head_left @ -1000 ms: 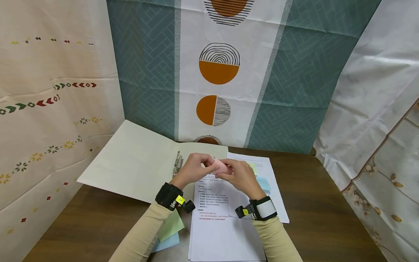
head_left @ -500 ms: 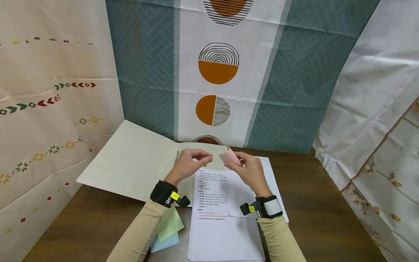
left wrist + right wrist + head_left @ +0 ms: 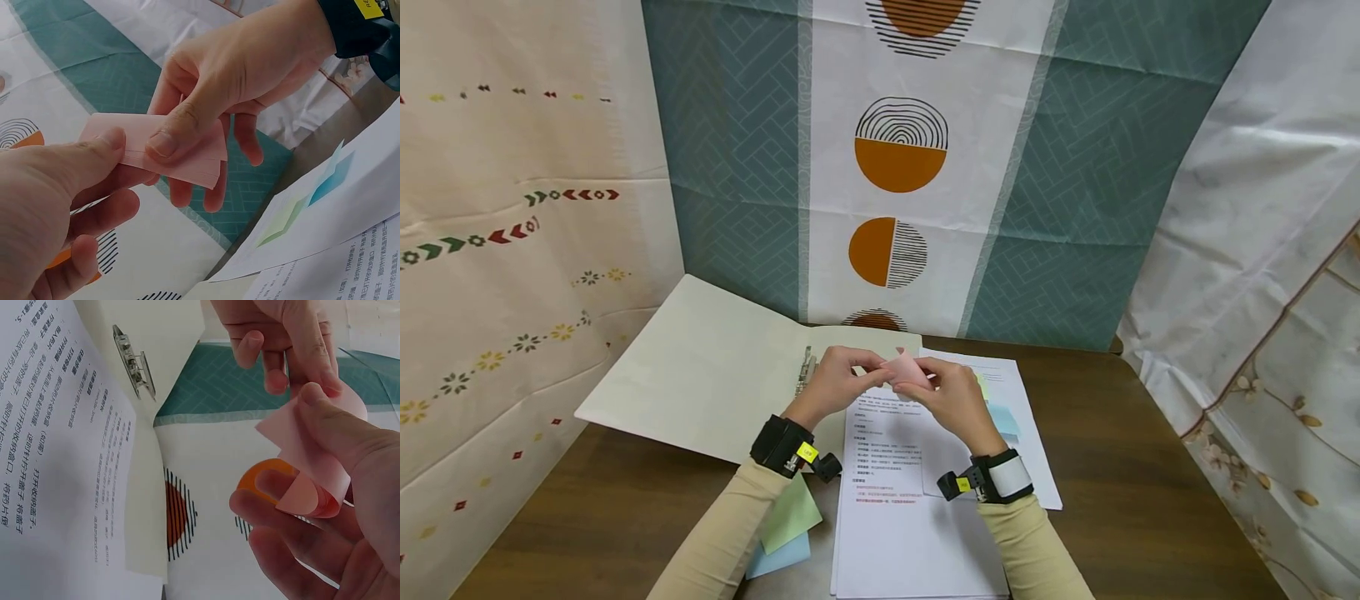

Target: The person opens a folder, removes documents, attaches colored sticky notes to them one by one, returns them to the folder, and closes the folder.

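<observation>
Both hands hold pink sticky notes (image 3: 904,369) above the upper part of the printed pages (image 3: 887,450). My left hand (image 3: 837,385) pinches one end between thumb and forefinger. At the other end, my right hand (image 3: 957,402) grips the notes, its thumb pressing on top. In the left wrist view the pink sticky notes (image 3: 194,169) show several layered edges under the right thumb. The right wrist view shows the same pink paper (image 3: 322,465) bent into a curl, with its lower end resting over the right fingers.
An open binder (image 3: 715,367) with metal rings (image 3: 806,372) lies at the left. Green (image 3: 793,512) and blue (image 3: 780,557) sticky notes lie near the left forearm. A page with a blue sticky note (image 3: 1003,421) lies right, on the wooden table (image 3: 1120,467).
Half a second ago the hands were apart, with the pink sticky notes in the right hand alone. The right hand has come left and down, and the left hand pinches the notes again.
</observation>
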The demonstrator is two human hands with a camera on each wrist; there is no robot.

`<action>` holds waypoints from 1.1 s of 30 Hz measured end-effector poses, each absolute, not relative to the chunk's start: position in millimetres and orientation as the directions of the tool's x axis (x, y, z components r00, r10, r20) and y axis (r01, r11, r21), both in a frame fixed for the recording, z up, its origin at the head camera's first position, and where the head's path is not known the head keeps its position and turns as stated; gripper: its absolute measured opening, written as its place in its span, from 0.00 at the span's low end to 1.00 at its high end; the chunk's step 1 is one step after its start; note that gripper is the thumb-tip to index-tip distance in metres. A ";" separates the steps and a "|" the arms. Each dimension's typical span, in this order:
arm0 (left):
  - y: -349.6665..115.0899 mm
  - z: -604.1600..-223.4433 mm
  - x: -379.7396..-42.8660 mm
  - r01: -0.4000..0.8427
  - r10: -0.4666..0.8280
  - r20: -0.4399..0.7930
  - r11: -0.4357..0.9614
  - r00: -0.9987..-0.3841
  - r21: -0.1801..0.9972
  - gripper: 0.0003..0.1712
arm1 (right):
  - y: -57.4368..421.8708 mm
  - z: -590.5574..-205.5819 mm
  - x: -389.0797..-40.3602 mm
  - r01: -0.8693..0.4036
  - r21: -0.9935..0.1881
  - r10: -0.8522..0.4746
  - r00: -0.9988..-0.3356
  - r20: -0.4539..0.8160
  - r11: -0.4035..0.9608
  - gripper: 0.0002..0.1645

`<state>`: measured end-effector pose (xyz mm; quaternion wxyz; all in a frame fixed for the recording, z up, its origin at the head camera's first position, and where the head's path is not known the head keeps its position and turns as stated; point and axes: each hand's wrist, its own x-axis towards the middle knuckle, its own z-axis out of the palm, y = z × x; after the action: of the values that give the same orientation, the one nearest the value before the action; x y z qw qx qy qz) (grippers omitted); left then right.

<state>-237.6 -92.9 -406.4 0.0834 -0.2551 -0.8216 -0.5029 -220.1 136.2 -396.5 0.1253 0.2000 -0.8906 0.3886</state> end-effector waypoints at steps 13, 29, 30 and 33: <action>-94.5 -402.9 -236.6 0.529 0.369 0.399 0.384 -0.839 0.757 0.09 | 142.0 -394.5 -220.6 -0.438 -0.654 -0.268 -0.898 0.349 0.616 0.22; -95.6 -403.2 -236.9 0.580 0.415 0.425 0.394 -0.804 0.713 0.09 | 151.3 -393.4 -222.8 -0.366 -0.680 -0.085 -0.909 0.409 0.635 0.15; -95.5 -403.3 -236.9 0.582 0.414 0.428 0.393 -0.804 0.712 0.09 | 151.4 -393.5 -222.8 -0.365 -0.684 -0.087 -0.910 0.406 0.632 0.13; -95.4 -404.0 -237.4 0.580 0.408 0.430 0.395 -0.806 0.712 0.08 | 151.7 -392.4 -222.7 -0.369 -0.687 -0.097 -0.911 0.401 0.626 0.09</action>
<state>-237.4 -95.4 -404.0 0.0934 -0.2975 -0.8300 -0.4624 -222.7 151.7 -392.4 0.1651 0.1315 -0.8863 0.4122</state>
